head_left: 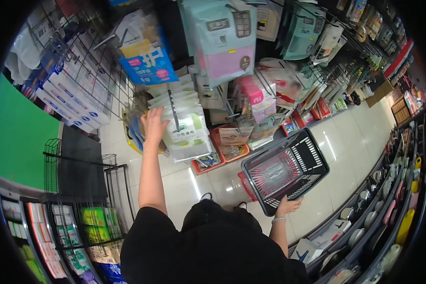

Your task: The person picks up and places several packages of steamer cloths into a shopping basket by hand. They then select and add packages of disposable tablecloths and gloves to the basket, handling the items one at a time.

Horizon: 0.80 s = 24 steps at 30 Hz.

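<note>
I see L hand (154, 125), fingers apart, at edge of hanging pkts (188, 135), 11 o'clock fr wearer (217, 246). R hand (288, 207) at basket (271, 198) rim, 2 o'clock; can't tell if fingers clamp.

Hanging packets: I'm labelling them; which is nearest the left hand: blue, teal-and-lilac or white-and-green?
The white-and-green packet, beside the left hand; the blue packet and teal-and-lilac packet hang farther off.

Green panel (23, 132) near a black wire rack (85, 160); hanging blue packet (146, 67); white boxes (73, 102); pale tiled floor (357, 135) beside stocked shelves (341, 211).
</note>
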Each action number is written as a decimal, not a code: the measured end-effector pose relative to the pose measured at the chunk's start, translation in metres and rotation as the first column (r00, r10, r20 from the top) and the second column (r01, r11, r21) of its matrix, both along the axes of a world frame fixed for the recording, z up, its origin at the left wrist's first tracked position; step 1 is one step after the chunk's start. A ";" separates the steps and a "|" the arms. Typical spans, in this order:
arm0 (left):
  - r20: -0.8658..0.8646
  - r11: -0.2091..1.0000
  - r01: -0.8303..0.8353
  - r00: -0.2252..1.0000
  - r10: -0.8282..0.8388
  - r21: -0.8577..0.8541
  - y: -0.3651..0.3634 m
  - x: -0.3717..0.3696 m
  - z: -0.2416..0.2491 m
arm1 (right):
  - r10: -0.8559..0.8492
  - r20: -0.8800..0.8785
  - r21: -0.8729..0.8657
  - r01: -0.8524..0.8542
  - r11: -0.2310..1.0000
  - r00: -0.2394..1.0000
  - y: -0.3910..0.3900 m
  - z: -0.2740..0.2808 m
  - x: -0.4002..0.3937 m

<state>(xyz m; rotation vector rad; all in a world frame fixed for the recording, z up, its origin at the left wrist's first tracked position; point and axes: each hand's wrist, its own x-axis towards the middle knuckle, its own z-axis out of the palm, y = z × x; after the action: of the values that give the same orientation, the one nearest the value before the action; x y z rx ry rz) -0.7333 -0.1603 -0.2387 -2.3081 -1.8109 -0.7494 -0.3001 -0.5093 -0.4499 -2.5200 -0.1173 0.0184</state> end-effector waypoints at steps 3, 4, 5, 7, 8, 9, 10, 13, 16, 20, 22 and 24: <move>-0.013 0.996 0.083 0.997 -0.083 0.032 0.009 -0.011 0.001 | 0.107 0.170 0.055 -0.118 0.991 0.980 0.014 -0.003 -0.040; -0.008 0.996 0.087 0.996 -0.087 0.023 0.009 -0.013 0.003 | 0.174 0.214 0.090 -0.197 0.976 0.961 0.022 -0.002 -0.056; -0.007 0.994 0.108 0.994 -0.108 0.005 0.010 -0.014 0.007 | 0.192 0.174 0.086 -0.209 0.974 0.966 0.035 0.014 -0.076; 0.008 0.983 0.182 0.983 -0.183 0.025 0.012 -0.014 0.008 | 0.263 0.202 0.193 -0.302 0.934 0.943 0.053 0.016 -0.107; 0.008 0.981 0.195 0.981 -0.195 0.022 0.013 -0.013 0.005 | 0.302 0.217 0.239 -0.350 0.906 0.928 0.062 0.018 -0.121; 0.023 0.984 0.176 0.984 -0.177 0.042 0.014 -0.012 0.001 | 0.329 0.213 0.264 -0.378 0.888 0.920 0.072 0.020 -0.135; 0.036 0.986 0.158 0.986 -0.160 0.058 0.015 -0.013 -0.004 | 0.354 0.206 0.287 -0.403 0.869 0.912 0.082 0.023 -0.148; 0.029 0.988 0.148 0.989 -0.147 -0.043 0.018 -0.016 -0.016 | 0.508 0.185 0.314 -0.540 0.781 0.841 0.098 0.039 -0.188; 0.039 0.988 0.127 0.992 -0.124 -0.089 0.023 -0.018 -0.019 | 0.596 0.052 0.439 -0.554 0.707 0.801 0.102 0.048 -0.215; 0.067 0.993 0.071 0.996 -0.065 -0.093 0.024 -0.015 -0.016 | 0.694 -0.114 0.560 -0.531 0.636 0.711 0.105 0.058 -0.226; 0.093 0.991 0.100 0.992 -0.091 -0.088 0.027 -0.014 -0.019 | 0.679 -0.082 0.571 -0.524 0.632 0.730 0.108 0.058 -0.226; 0.110 0.989 0.120 0.988 -0.111 -0.086 0.022 -0.016 -0.023 | 0.740 -0.104 0.616 -0.541 0.572 0.664 0.112 0.054 -0.222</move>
<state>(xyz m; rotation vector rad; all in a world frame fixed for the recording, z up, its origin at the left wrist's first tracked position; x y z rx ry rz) -0.7493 -0.1388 -0.2619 -2.4963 -1.8032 -0.8355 -0.5221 -0.3969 -0.3960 -1.7237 -0.8031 0.6564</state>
